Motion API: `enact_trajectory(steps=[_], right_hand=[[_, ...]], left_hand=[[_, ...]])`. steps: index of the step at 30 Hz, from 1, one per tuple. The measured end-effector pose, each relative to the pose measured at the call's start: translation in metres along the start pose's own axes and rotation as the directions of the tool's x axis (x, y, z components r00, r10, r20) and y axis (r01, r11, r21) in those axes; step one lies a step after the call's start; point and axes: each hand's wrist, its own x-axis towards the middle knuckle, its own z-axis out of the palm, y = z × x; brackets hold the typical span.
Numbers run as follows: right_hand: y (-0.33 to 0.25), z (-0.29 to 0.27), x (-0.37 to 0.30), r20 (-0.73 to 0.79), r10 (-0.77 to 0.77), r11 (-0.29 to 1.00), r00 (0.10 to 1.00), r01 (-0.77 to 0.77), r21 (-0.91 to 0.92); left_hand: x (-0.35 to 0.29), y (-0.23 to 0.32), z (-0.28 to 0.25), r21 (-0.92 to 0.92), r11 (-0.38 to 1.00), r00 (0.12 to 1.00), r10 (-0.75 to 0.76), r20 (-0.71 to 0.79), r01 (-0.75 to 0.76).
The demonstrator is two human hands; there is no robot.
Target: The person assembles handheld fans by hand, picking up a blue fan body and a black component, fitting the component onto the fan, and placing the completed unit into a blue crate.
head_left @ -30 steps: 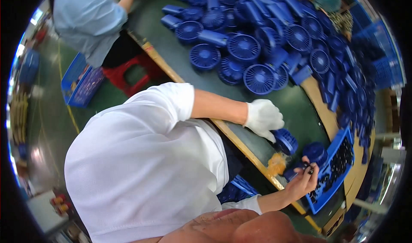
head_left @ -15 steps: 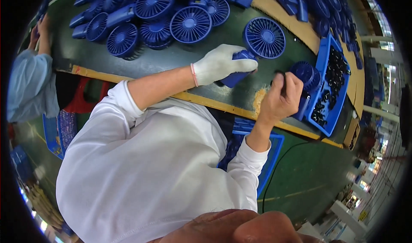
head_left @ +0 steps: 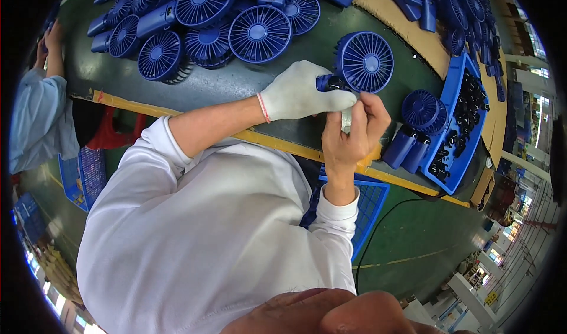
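My left hand [head_left: 298, 92], in a white glove, is closed round the handle of a blue handheld fan [head_left: 370, 62]. The fan's round grille points up, just beyond my fingers. A small black part [head_left: 335, 84] shows at the fan's neck, by my left thumb. My bare right hand [head_left: 354, 134] is up against the left thumb, with its fingertips pinched together. Whatever those fingers hold is hidden.
Two blue fans [head_left: 420, 110] rest right of my hands, beside a blue tray [head_left: 456, 69] of small black parts. Many more fans [head_left: 260, 34] are piled along the table's far side. Cardboard [head_left: 393, 18] lies at the back. Another person's arm [head_left: 54, 45] is at far left.
My right hand has moved left from beside the tray to the fan's neck, and the black piece seen in it is no longer visible there. The held fan has turned slightly.
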Motion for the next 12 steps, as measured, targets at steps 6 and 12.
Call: enact_trajectory(steps=[6,12], right_hand=[[-0.001,-0.009,-0.02,0.185,0.423,0.845,0.887,-0.46,0.273],[0.01,-0.009,-0.038,0.415,0.58,0.303,0.701,-0.659,0.689]], left_hand=[[-0.002,0.003,0.0,0.057,0.998,1.0,-0.005,0.022,0.004],[-0.001,0.012,0.011,-0.122,0.987,0.973,-0.075,0.219,0.103]])
